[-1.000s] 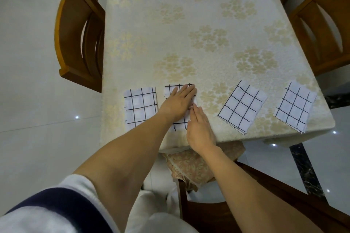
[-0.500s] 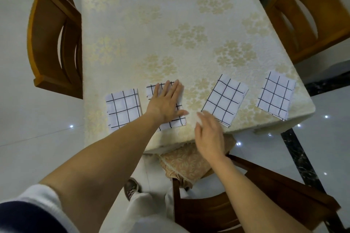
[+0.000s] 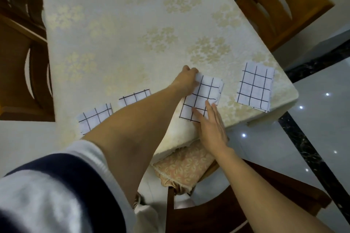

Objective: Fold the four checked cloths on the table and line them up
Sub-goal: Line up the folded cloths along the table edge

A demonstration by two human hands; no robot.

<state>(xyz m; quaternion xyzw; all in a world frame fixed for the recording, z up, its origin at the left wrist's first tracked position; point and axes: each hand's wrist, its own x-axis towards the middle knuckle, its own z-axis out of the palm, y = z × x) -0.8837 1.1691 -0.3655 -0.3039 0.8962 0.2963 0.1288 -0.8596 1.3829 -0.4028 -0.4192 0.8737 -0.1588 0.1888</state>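
Four checked cloths (image 3: 254, 87) lie folded in row near front tabletop (image 3: 132, 34) edge. I see left hand (image 3: 186, 81) pinching third cloth (image 3: 204, 96) far corner, right hand (image 3: 212, 128) flat, fingers straight, on its near edge. Risks: tug reopens fold; cloth slides off edge; row skews.

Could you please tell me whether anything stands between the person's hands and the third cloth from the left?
Nothing visible does. The left hand holds the far left corner of that cloth, and the right hand lies flat on its near edge.
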